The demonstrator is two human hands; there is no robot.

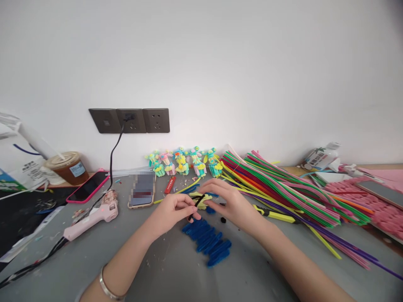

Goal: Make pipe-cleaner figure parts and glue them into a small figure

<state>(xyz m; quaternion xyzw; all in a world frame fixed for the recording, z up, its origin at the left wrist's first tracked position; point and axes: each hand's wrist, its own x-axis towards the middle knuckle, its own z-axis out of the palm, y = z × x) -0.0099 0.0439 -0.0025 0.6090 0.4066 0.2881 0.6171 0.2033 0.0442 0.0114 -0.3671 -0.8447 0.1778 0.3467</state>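
Close in front of me, my left hand (178, 212) has its thumb and fingers closed on a black pipe cleaner (199, 201), which slants up to the right. My right hand (231, 203) arches just beside its upper end, thumb and fingers apart. Behind the fingers, partly hidden, are pale yellow bent pipe cleaners (206, 202). On the table below lie blue pipe cleaners (208, 242) folded into tight zigzags. A small black coil (223, 219) rests under the right wrist.
A pink glue gun (91, 220), two phones (142, 191) and an iced drink (71, 167) are at left. Several small pipe-cleaner figures (181, 161) stand along the wall. On the right are a yellow cutter knife (277, 215), a large pipe-cleaner bundle (292, 188) and a bottle (321, 156).
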